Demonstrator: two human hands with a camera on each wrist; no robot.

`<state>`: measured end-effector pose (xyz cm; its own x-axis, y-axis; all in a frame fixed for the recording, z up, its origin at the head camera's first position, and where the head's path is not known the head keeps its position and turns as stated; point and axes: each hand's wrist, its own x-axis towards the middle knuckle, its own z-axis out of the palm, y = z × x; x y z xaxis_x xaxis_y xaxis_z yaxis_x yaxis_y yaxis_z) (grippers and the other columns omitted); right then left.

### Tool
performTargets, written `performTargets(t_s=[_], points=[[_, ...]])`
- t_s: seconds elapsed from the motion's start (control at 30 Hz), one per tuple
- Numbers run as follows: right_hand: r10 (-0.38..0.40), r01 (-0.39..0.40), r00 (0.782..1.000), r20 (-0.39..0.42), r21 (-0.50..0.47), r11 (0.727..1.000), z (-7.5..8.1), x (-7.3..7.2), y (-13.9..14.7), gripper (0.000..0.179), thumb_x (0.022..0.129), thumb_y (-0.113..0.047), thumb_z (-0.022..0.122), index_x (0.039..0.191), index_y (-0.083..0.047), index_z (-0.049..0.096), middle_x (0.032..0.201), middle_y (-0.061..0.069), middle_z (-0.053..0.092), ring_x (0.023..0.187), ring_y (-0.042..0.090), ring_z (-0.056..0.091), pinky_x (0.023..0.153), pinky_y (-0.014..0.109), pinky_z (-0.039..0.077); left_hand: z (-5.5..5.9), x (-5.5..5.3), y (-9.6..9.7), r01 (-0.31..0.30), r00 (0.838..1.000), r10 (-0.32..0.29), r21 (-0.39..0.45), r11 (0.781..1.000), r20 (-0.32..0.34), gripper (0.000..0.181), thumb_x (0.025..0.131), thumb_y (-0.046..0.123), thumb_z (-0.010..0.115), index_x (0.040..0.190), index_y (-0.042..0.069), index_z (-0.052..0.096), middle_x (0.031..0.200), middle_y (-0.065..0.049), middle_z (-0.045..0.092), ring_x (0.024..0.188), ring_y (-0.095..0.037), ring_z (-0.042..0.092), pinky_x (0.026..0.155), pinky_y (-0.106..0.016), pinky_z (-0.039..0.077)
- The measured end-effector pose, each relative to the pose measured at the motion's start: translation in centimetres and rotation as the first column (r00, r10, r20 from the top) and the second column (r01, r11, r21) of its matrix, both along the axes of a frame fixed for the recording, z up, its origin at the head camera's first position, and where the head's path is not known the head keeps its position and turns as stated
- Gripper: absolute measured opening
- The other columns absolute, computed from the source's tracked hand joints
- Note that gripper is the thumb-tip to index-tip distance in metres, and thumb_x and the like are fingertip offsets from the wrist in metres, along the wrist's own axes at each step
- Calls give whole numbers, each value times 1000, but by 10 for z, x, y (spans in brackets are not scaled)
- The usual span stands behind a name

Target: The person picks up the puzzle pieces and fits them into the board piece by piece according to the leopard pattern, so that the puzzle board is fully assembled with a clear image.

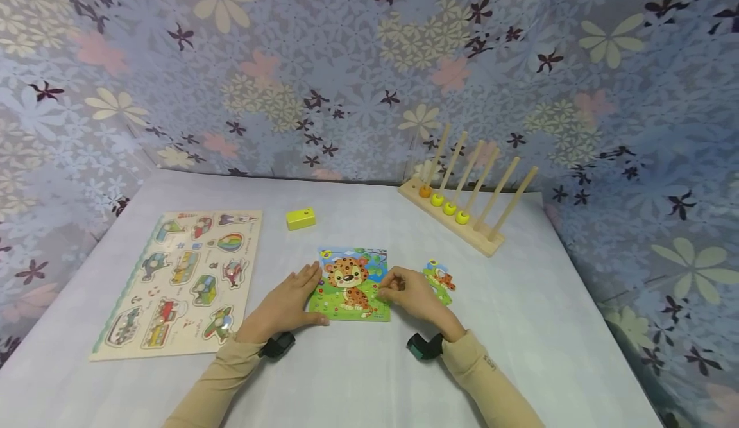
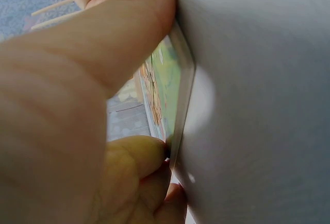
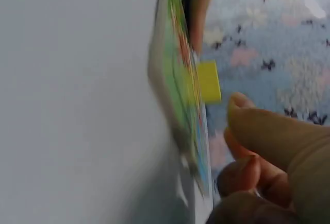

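A square picture puzzle (image 1: 350,280) with a cartoon leopard on grass lies at mid-table. My left hand (image 1: 287,303) rests along its left side, fingers extended, thumb by the lower left corner. In the left wrist view, the thumb and fingers touch the edge of the puzzle board (image 2: 180,95). My right hand (image 1: 411,293) is at the puzzle's right edge, fingers loosely bent. No piece shows between the right thumb (image 3: 268,128) and the fingers in the right wrist view. Several loose leopard puzzle pieces (image 1: 441,279) lie just right of that hand, partly hidden by it.
A large wooden vehicle peg puzzle (image 1: 190,274) lies to the left. Behind the leopard puzzle sits a yellow block (image 1: 301,219). At the back right stands a wooden counting rack (image 1: 456,213) with upright pegs, several yellow beads and an orange one. A floral cloth hangs behind the table.
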<state>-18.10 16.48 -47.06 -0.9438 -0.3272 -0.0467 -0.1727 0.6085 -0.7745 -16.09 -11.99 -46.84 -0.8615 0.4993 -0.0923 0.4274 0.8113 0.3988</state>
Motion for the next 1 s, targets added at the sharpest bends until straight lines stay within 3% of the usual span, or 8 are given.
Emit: performTargets(t_s=[0.1,0.23,0.33,0.47,0.6,0.8,0.9,1.0], points=[[-85,85,996,-25,-3,996,3,-7,12,13,88,-20,71,97,-10,69,75,0,57,65,10,49,55,20,40,1,1,-1,-2,1000,2,2,1000,-10,100,79,48,74,149,-7,28,158,-23,25,146,-40,26,119,-55,25],[-165,172,983,-83,82,982,7,-15,40,30,87,-22,72,113,-6,66,98,11,64,85,21,58,72,32,51,1,2,-1,9,1000,-9,-3,1000,-20,100,80,48,74,149,-7,28,157,-23,25,145,-41,27,119,-55,26],[-152,168,984,-93,190,967,9,-18,65,53,84,-26,76,130,-5,58,115,20,60,104,35,55,86,47,49,1,2,-1,10,1000,-10,-1,1000,-20,99,79,47,74,148,-8,28,157,-24,26,145,-41,27,118,-56,26],[-142,150,989,-47,284,947,12,-20,91,76,80,-29,79,143,-6,45,122,26,55,113,44,48,90,55,45,0,1,-1,9,1000,-9,0,1000,-17,100,79,48,74,149,-7,28,157,-24,26,145,-41,27,118,-56,26],[-149,144,989,-7,296,944,15,-20,107,80,78,-22,81,144,0,42,121,27,54,111,43,51,90,54,46,-2,0,-1,13,1000,-13,-5,1000,-14,101,79,49,74,149,-7,27,158,-23,24,146,-40,26,119,-55,25],[-209,200,978,1,289,936,17,-20,115,59,79,-12,77,131,1,54,112,25,61,100,36,58,83,48,49,0,-1,-2,10,1000,-10,-8,1000,-18,101,79,48,74,149,-7,27,158,-23,25,145,-41,26,119,-55,25],[-235,228,972,-9,286,931,15,-22,114,55,82,-15,75,131,-2,55,108,23,62,90,30,59,76,40,49,2,0,-2,11,1000,-11,-3,1000,-16,100,79,48,74,149,-8,27,157,-24,25,145,-41,26,119,-55,25],[-252,245,968,13,200,949,12,-24,108,58,85,-18,73,136,-1,51,96,21,66,70,20,61,63,32,50,3,1,-1,13,1000,-13,1,1000,-8,100,80,48,74,148,-8,27,157,-24,25,145,-42,26,119,-56,25]])
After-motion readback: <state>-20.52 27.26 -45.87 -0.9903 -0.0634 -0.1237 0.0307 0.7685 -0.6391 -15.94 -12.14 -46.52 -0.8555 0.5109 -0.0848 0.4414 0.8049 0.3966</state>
